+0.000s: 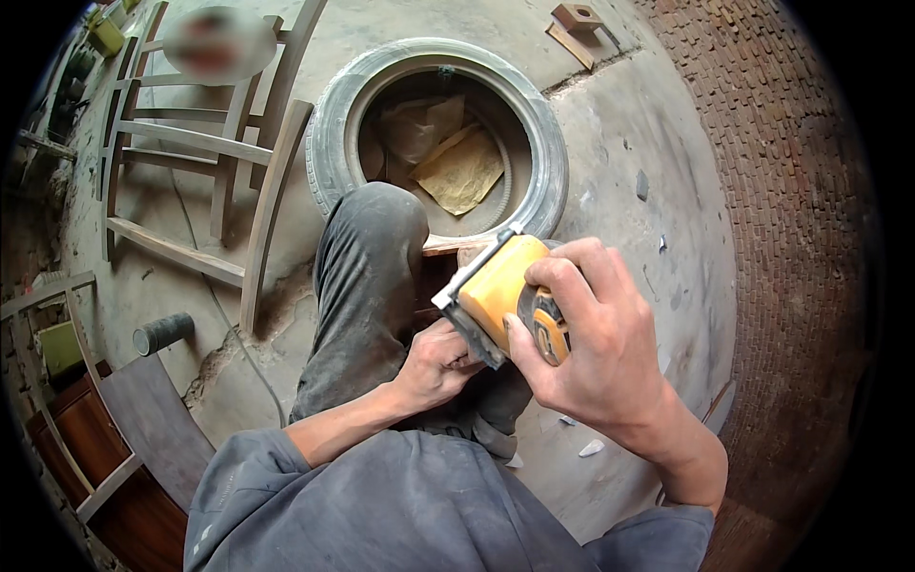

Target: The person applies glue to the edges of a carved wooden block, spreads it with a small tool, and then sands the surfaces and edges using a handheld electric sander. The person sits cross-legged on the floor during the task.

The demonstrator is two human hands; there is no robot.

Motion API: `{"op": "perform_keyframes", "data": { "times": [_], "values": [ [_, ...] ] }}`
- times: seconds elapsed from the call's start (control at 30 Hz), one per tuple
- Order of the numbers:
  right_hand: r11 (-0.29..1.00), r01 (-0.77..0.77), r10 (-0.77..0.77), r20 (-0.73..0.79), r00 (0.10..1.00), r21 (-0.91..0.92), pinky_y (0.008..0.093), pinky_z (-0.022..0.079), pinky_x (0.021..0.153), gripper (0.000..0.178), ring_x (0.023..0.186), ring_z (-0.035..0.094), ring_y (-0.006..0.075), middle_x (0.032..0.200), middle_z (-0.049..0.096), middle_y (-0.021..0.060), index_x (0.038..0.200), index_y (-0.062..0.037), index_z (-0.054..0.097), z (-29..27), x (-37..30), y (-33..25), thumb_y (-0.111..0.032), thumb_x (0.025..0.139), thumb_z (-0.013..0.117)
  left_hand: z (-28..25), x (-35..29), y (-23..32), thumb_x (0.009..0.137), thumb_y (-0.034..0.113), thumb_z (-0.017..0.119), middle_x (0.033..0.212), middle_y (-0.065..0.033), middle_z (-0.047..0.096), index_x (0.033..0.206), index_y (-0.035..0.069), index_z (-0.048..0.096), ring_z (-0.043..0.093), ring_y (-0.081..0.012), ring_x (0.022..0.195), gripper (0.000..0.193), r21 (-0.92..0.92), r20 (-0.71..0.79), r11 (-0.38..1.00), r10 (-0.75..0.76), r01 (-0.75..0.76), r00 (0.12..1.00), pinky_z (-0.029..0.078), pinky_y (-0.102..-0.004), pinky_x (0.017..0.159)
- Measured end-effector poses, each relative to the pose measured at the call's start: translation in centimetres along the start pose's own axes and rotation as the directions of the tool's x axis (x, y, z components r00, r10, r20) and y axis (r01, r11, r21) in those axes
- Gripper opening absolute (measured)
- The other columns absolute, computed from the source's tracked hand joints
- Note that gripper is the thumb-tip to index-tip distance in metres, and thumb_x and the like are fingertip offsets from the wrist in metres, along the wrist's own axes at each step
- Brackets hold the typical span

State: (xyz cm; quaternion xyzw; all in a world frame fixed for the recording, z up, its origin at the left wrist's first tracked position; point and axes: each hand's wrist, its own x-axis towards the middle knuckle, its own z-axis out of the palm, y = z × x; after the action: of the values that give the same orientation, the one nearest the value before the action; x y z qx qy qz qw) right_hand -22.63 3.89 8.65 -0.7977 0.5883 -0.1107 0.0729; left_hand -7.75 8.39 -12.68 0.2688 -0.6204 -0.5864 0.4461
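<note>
A yellow and black electric sander (499, 282) is tipped on its side above my lap, its flat pad turned to the left. My right hand (602, 329) is wrapped round its rounded grip. At the pad's lower edge is my left hand (437, 368), fingers curled in; whatever they pinch is hidden behind the hand and the pad. Beyond my knees a grey tyre (334, 114) lies flat on the floor. Inside it rest a yellowish sheet, perhaps sandpaper (461, 172), and a crumpled clear plastic bag (419, 129).
Wooden chair frames (272, 210) stand at the left, with a cable (214, 305) running past them. A dark cylinder (163, 334) lies nearer. Wood pieces (576, 19) sit at the far right, by a brick surface (762, 114). White scraps (591, 447) lie beside me.
</note>
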Motion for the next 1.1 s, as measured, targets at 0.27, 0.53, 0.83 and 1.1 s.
{"op": "perform_keyframes", "data": {
  "times": [0.27,0.53,0.83,1.1],
  "values": [
    [0.997,-0.071,0.068,0.117,0.991,0.020,0.0390,0.055,0.059,0.035,0.094,0.063,0.0312,0.106,0.063,0.0091,0.105,-0.0084,0.067,-0.9,-4.4,-2.2,-0.016,0.075,0.084,0.2,-0.1,-0.7,0.068,-0.011,0.068,0.092,-0.0147,0.069,0.102,0.001,0.072,0.066,-0.0366,0.086,0.036,0.042,-0.005,0.997,0.060,-0.060,0.998,0.050,-0.0432,0.075],
    [0.999,0.033,-0.033,0.018,0.999,-0.015,0.0420,0.055,0.061,0.031,0.093,0.060,0.0311,0.105,0.058,0.0088,0.104,-0.0090,0.062,0.0,1.5,-0.7,-0.015,0.079,0.080,-0.5,-0.1,0.3,0.073,-0.005,0.077,0.094,-0.0133,0.069,0.096,0.003,0.074,0.068,-0.0339,0.090,0.024,0.049,0.002,0.999,-0.015,0.015,1.000,0.054,-0.0417,0.076],
    [1.000,-0.012,0.013,0.105,0.994,-0.007,0.0385,0.053,0.055,0.034,0.096,0.063,0.0297,0.107,0.061,0.0080,0.105,-0.0086,0.066,-0.6,-4.0,-2.5,-0.016,0.077,0.083,-0.4,-0.2,-0.5,0.072,-0.009,0.070,0.098,-0.0158,0.072,0.105,0.001,0.073,0.070,-0.0375,0.093,0.034,-0.004,-0.023,0.999,0.041,-0.041,0.999,0.054,-0.0429,0.082],
    [0.998,0.057,-0.057,0.004,0.998,-0.041,0.0401,0.054,0.056,0.031,0.094,0.061,0.0285,0.108,0.061,0.0084,0.104,-0.0094,0.064,0.3,1.3,-0.8,-0.016,0.079,0.081,-0.5,0.1,0.5,0.075,-0.008,0.071,0.096,-0.0139,0.071,0.094,0.003,0.074,0.070,-0.0328,0.088,0.022,0.029,0.028,0.998,-0.056,0.055,0.998,0.054,-0.0415,0.073]
  ]
}}
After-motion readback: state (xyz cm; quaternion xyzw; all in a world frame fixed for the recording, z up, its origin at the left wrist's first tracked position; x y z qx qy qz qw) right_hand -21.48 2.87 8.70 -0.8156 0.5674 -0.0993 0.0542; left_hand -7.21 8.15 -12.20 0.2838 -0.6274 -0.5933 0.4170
